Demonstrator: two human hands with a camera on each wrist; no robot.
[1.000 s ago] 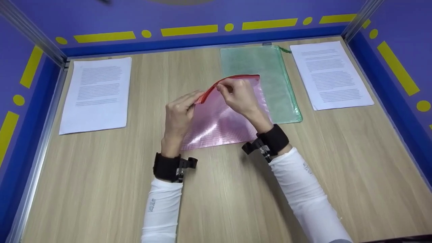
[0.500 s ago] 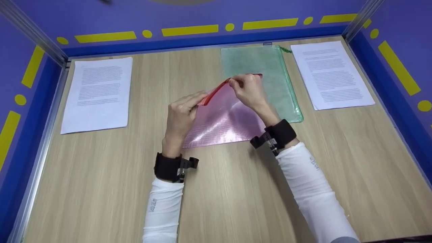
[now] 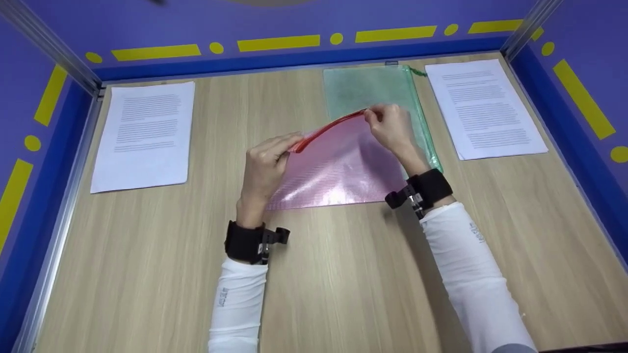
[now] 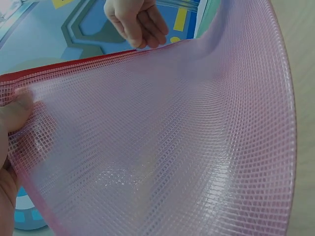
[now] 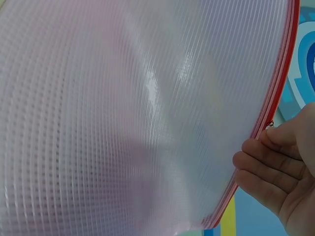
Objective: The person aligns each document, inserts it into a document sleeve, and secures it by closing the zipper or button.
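A pink translucent mesh zip pouch (image 3: 333, 171) with a red zipper along its far edge is held tilted up from the table. My left hand (image 3: 266, 162) grips the pouch's left corner at the end of the zipper, thumb on the near face in the left wrist view. Near the right end of the zipper, my right hand (image 3: 392, 128) pinches the small zipper pull (image 5: 269, 124), mostly hidden by the thumb and finger. Under and behind the pouch lies a green mesh zip pouch (image 3: 365, 88), flat and partly covered.
A stack of printed paper (image 3: 147, 135) lies on the left of the wooden table (image 3: 314, 284). Another printed stack (image 3: 485, 110) lies at the far right, beside the green pouch. Blue and purple panels (image 3: 274, 19) wall the table on three sides.
My right hand has slid to the right along the red zipper, toward its right end. My left hand has stayed at the left corner, almost still. The pouch's far edge is pulled straighter.
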